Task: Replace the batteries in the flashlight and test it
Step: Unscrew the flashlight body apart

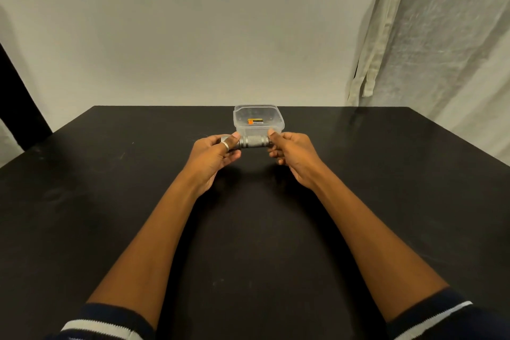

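Two hands: left hand [220, 150] and right hand [287, 150] each clamp one end of the flashlight [254, 142], braced for unscrewing.
Battery [255, 121]: waits in tub [280, 121], near for swapping.

Between the fingers [236, 136], the flashlight [255, 141] is showing grey knurled metal with a dull sheen. Just beyond the fingertips, the tub [278, 119] is looking like clear, smooth plastic. The table [110, 201] is lying matt black, faintly scuffed.

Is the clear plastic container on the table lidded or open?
Open: the container shows no lid, its rim is bare, and a battery lies inside.
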`<action>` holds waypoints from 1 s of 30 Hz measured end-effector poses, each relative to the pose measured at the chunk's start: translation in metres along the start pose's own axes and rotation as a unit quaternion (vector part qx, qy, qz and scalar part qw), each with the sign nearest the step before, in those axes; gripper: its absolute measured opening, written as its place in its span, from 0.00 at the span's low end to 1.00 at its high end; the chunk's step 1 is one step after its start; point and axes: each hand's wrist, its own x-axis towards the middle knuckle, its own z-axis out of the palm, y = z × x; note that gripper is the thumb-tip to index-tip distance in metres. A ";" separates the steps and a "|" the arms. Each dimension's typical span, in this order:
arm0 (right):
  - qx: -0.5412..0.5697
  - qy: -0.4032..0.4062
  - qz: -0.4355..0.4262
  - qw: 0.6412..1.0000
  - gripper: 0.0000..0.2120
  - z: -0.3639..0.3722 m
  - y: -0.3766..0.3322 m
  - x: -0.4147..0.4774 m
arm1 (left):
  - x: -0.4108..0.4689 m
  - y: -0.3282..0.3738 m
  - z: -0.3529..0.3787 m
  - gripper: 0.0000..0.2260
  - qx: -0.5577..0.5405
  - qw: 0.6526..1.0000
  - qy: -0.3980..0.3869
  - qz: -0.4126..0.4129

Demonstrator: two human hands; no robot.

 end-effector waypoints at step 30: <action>-0.016 0.009 0.003 1.000 0.16 0.003 0.000 0.001 | 0.000 0.000 0.000 0.13 0.018 1.000 0.012 -0.001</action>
